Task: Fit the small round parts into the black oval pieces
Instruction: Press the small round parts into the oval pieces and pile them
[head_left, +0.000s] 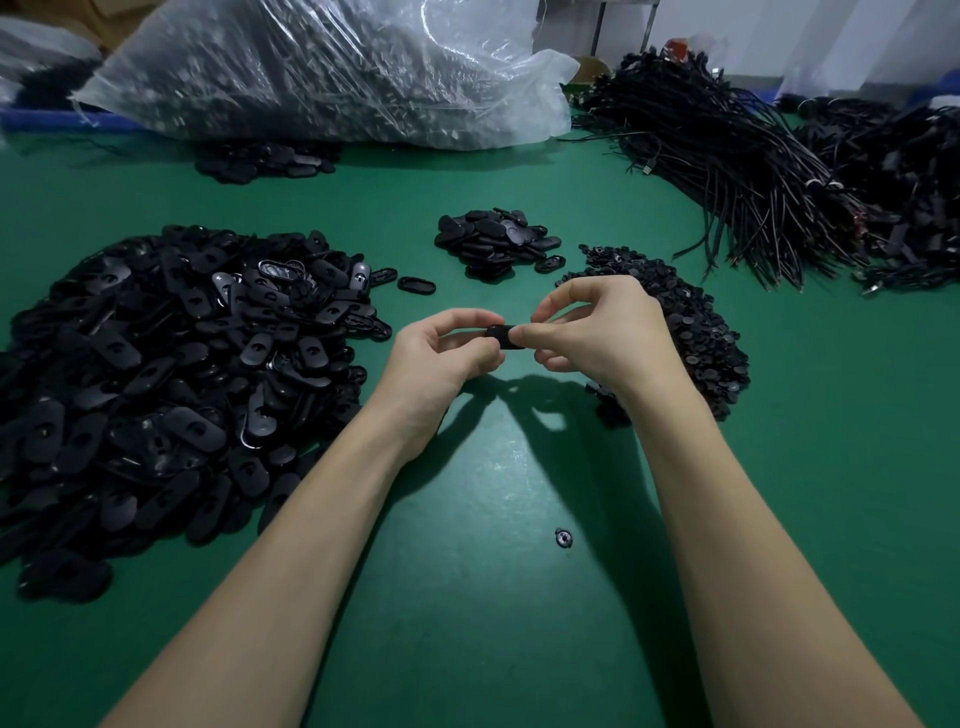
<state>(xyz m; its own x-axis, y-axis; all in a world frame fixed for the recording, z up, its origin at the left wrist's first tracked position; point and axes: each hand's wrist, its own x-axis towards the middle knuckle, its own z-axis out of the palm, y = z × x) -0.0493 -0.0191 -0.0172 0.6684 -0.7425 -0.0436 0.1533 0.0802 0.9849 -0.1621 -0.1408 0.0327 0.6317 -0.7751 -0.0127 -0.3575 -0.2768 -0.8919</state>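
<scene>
A black oval piece (503, 336) is held above the green table (467, 597) between both hands. My left hand (441, 353) grips its left end with curled fingers. My right hand (602, 332) pinches its right end between thumb and fingertips. Any small round part between the fingers is hidden. A large heap of black oval pieces (171, 374) lies to the left. A pile of small round parts (696, 332) lies to the right, partly behind my right hand. A smaller heap of oval pieces (496, 241) sits beyond the hands.
One small round part (563, 538) lies alone on the table between my forearms. A big clear plastic bag (322, 67) of parts fills the back left. Bundles of black cables (753, 171) cover the back right. A lone oval ring (416, 285) lies by the big heap.
</scene>
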